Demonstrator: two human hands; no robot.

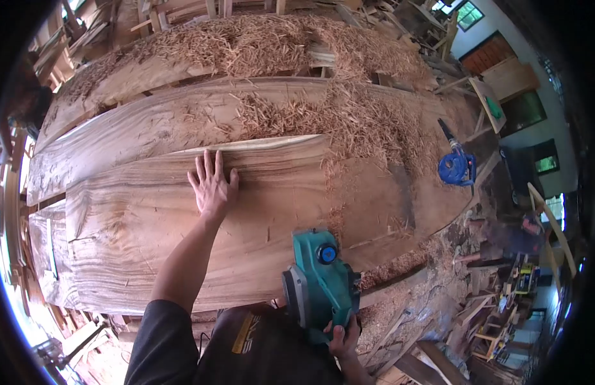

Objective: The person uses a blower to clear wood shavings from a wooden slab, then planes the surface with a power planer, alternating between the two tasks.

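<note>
My left hand [214, 186] lies with its fingers spread on a broad wooden slab [137, 218] with wavy dark grain. Nothing is in that hand. Near my body, at the slab's front edge, my right hand [343, 339] grips the rear handle of a teal power planer [320, 276] with a round blue knob. The planer's underside is hidden from view. Wood shavings [374, 122] are heaped beyond the slab and along its right part.
A blue blower [456, 167] rests on the wood at the right. More long boards [111, 138] lie behind the slab. At the far right another person [509, 237] is low down near scrap wood [438, 359] and tools. Lumber stands along the back left.
</note>
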